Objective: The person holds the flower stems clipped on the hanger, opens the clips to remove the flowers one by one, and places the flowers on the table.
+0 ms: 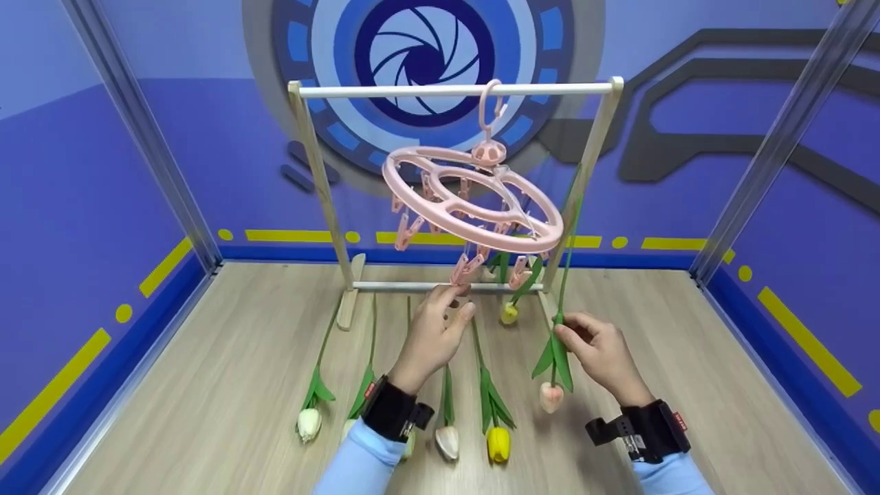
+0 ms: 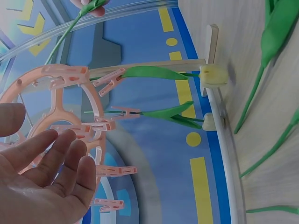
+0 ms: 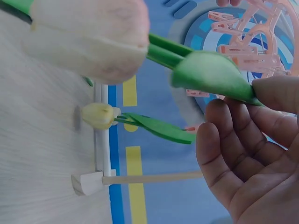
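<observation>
A pink round clip hanger [image 1: 474, 237] hangs tilted from the rack's top bar, with clothespins dangling beneath it. My left hand [image 1: 433, 330] is raised under its front edge, fingertips close to a clothespin [image 1: 467, 268]. In the left wrist view the left hand [image 2: 51, 172] has thumb and fingers apart, with nothing seen between them. My right hand [image 1: 605, 350] pinches a pale pink tulip [image 1: 551, 397] at its leaves, bloom down and stem pointing up. A yellow tulip [image 2: 213, 75] and a white tulip [image 2: 209, 122] hang bloom down from clips.
On the wooden table [image 1: 701, 385] lie several tulips, among them a white tulip [image 1: 309, 424] at left and a yellow tulip [image 1: 499, 445]. My left forearm partly covers others. The rack's wooden post [image 1: 598, 137] stands at right; patterned walls enclose the table.
</observation>
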The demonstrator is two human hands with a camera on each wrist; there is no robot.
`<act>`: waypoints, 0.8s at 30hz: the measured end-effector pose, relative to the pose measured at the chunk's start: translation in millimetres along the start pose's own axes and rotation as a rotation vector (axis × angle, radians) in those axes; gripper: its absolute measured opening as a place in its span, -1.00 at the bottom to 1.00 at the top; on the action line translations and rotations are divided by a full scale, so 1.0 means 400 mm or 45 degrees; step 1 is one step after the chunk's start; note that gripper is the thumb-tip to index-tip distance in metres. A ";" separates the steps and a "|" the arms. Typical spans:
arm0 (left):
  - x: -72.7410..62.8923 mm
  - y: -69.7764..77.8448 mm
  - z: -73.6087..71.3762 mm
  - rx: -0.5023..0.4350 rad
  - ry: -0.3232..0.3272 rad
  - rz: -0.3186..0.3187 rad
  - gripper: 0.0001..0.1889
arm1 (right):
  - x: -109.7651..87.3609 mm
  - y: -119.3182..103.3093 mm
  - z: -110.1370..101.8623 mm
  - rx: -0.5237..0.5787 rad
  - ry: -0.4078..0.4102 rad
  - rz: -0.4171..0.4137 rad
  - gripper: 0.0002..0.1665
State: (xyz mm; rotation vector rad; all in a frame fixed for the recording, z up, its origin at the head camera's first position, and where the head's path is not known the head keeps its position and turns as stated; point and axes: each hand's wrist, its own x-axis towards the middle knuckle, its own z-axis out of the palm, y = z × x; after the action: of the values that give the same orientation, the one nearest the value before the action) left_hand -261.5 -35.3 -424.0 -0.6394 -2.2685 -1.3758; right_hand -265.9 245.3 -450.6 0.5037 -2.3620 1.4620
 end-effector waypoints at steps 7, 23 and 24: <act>-0.018 -0.009 -0.006 0.039 0.009 0.022 -0.66 | -0.014 0.015 0.000 0.008 -0.001 0.067 -0.82; -0.080 -0.041 -0.007 0.220 0.065 0.030 -0.63 | -0.042 0.049 0.020 -0.043 -0.066 0.287 -0.79; -0.083 -0.043 -0.007 0.230 0.068 0.028 -0.62 | -0.042 0.050 0.022 -0.048 -0.069 0.297 -0.78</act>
State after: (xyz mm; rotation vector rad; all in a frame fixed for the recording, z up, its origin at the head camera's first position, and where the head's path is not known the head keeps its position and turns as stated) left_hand -244.1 -50.5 -453.6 -0.5592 -2.3029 -1.1471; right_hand -260.8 248.0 -477.6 0.2684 -2.5572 1.5132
